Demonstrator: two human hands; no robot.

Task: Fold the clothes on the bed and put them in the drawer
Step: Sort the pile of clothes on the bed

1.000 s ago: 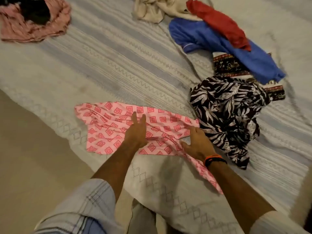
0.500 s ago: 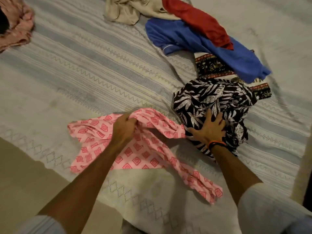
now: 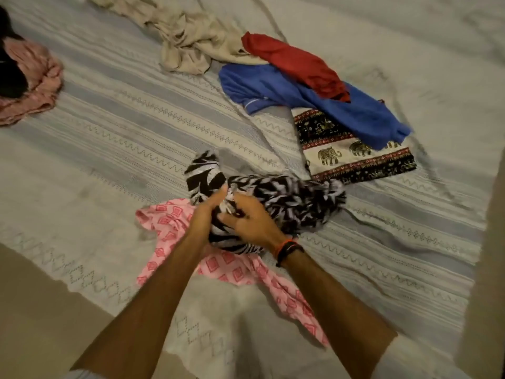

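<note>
A view from above of a bed (image 3: 114, 138) strewn with clothes, the folding barely begun. Both hands meet at the middle on a bunched black-and-white leaf-print garment (image 3: 287, 198): the left hand (image 3: 207, 212) is closed on a fistful of it, and the right hand (image 3: 251, 222), with an orange-and-black band at the wrist, curls its fingers into the same cloth. This garment is crumpled, not folded, and lies partly on top of a pink patterned cloth (image 3: 166, 222), which is spread loosely near the bed's front edge with one end trailing toward the viewer. Further back lie a beige garment (image 3: 188, 42), a red one (image 3: 295, 64) resting on a blue one (image 3: 276, 88), and an elephant-print piece (image 3: 352, 157) that lies flat and may already be folded. At the far left edge a pink and dark heap (image 3: 30, 80) is cut off by the frame. By this judgement nearly all the folding remains. No drawer is in view, so nothing shows whether any clothes are put away. The leaf print is blurred, hiding its shape.
</note>
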